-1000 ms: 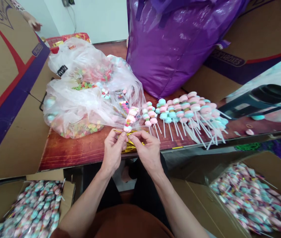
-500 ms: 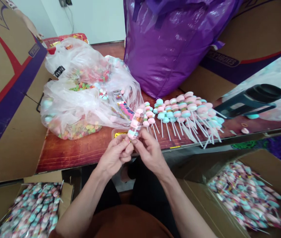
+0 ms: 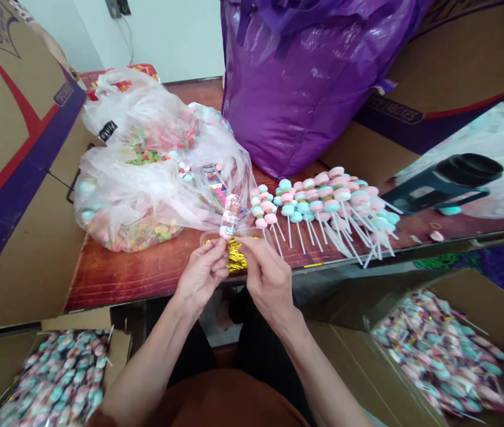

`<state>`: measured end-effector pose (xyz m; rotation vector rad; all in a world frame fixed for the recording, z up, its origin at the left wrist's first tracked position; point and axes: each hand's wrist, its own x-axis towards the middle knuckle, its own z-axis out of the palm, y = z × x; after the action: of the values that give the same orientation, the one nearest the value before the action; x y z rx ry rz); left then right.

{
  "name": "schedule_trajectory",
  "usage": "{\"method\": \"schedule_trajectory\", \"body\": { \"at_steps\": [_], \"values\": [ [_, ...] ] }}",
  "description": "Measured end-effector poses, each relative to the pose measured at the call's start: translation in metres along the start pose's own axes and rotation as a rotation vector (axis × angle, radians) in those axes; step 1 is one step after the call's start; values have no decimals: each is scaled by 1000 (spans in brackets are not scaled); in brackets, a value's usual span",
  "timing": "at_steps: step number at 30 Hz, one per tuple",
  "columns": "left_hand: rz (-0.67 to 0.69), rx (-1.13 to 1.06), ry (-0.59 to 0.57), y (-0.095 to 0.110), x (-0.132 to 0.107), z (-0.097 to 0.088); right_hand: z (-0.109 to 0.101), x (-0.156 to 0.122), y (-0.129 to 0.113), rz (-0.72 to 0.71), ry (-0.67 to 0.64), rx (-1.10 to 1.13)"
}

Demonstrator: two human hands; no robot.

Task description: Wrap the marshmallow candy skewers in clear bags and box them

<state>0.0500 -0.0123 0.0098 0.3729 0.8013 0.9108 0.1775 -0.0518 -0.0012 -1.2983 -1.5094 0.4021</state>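
My left hand is closed at the base of a wrapped marshmallow stick, pink and pale blue in clear printed film, held upright. My right hand is just right of it, apart from the stick, over a clear tray of gold twist ties. Its thumb and fingers are bent together, and whatever is between them is hidden. Behind that hand, unwrapped marshmallow sticks lie in a heap on the table, their white stems toward me.
Plastic bags of sweets fill the table's left side. A big purple bag stands behind, and a dark flask lies tilted at right. Open boxes of wrapped sticks flank me. A person's arm shows behind the left carton.
My right hand has let go of the wrapped stick and moved right, uncovering the gold ties. My left hand has shifted slightly left with the stick.
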Motion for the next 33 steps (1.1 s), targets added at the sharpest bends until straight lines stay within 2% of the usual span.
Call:
{"method": "schedule_trajectory", "body": {
  "at_steps": [3,6,9,13,15,17,20,23,25,27,30,32,33],
  "values": [
    [-38,-64,10,0,-2,4,1,2,4,-302,50,-184],
    [-63,-91,-13,-5,-7,9,3,5,5,-410,134,-257],
    [-28,-98,-37,-11,-7,12,8,5,0,-309,187,-237],
    [-14,-35,-116,-5,-3,12,6,4,-14,-139,161,-90],
    [59,29,-177,3,-6,14,0,6,-21,-76,149,-8],
    [188,129,-213,10,-12,16,-7,10,-26,-31,173,27],
    [308,309,-171,12,-18,20,-13,14,-32,-75,217,18],
    [285,373,-84,5,-16,22,-15,9,-32,-103,232,55],
    [222,398,-108,-3,-11,24,-17,0,-31,33,236,135],
    [183,450,-136,-11,-7,27,-18,-12,-28,269,211,254],
    [209,583,-147,-21,0,35,-23,-31,-21,562,155,410],
    [254,750,-271,-18,13,40,-31,-44,-12,638,235,449],
    [295,847,-349,-12,25,41,-39,-51,-5,655,326,446]
  ]
}}
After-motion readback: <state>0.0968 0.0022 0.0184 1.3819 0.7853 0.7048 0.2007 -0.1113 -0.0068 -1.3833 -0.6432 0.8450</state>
